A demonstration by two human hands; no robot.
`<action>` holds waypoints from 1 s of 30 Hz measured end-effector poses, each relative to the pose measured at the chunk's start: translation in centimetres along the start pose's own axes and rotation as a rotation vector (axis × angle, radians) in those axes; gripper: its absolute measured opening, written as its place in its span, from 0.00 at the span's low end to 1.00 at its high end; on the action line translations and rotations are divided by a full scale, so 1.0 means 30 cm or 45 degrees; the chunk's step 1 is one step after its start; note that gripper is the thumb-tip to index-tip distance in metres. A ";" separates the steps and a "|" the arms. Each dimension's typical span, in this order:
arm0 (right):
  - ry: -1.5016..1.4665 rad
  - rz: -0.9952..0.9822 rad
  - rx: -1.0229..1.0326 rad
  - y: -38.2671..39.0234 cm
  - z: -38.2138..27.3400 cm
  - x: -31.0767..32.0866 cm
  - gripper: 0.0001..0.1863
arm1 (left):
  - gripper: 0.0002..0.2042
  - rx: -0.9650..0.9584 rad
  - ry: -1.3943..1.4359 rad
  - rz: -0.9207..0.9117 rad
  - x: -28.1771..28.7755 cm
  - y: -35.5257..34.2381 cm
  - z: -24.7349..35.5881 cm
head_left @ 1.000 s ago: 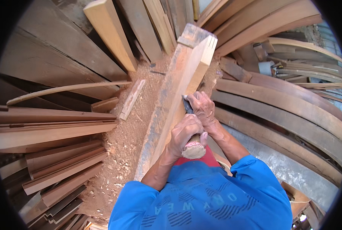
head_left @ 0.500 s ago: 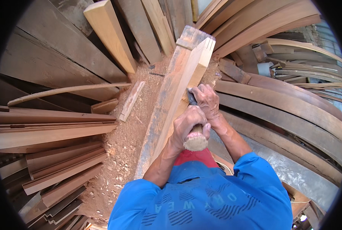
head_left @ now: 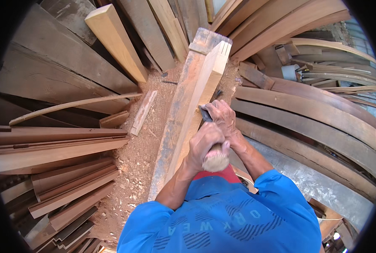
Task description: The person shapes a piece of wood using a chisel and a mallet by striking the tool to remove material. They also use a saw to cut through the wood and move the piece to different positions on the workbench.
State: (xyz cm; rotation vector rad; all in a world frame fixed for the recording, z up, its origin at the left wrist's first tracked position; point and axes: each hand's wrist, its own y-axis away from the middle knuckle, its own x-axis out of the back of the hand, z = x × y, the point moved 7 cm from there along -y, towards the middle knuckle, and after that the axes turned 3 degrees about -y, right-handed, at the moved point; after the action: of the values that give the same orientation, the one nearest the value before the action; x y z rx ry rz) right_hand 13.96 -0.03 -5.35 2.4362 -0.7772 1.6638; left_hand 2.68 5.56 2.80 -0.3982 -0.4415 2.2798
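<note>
A pale squared timber (head_left: 205, 80) with slots cut in its far end lies along a worn, stained beam (head_left: 180, 105). Across its right edge sits the dark blade of a chisel (head_left: 205, 114). My left hand (head_left: 205, 141) is wrapped round the chisel's wooden handle, whose blunt, frayed end points back at me. Just ahead of it, my right hand (head_left: 222, 117) closes on the blade, thumb and fingers pressing near the timber's edge. The cutting tip is hard to make out against the wood.
Sawdust and chips cover the ground (head_left: 131, 168), with a short offcut (head_left: 144, 112) on it. Planks (head_left: 70, 152) are stacked at the left. A pale post (head_left: 117, 44) leans at the far left. Long curved-looking boards (head_left: 306, 114) fill the right, beside a grey metal sheet (head_left: 310, 177).
Both hands and the chisel have come a little nearer to me along the timber. The blade now lies more aslant across the edge. The whole view has shifted slightly.
</note>
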 end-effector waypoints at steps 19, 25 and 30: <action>0.008 0.130 0.127 -0.070 0.085 0.103 0.08 | 0.14 -0.281 -0.003 -0.101 -0.086 -0.101 0.012; 0.117 0.296 0.031 -0.080 0.098 0.110 0.08 | 0.13 -0.312 0.076 -0.115 -0.085 -0.041 -0.047; 0.042 0.081 -0.021 0.018 -0.039 0.030 0.09 | 0.14 -0.178 0.050 0.063 0.019 0.082 0.000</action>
State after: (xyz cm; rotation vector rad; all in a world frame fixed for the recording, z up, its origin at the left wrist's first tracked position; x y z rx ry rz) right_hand 12.98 -0.41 -4.19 2.3909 -0.8689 1.7082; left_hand 0.75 4.38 1.64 -0.5287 -0.5782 2.2917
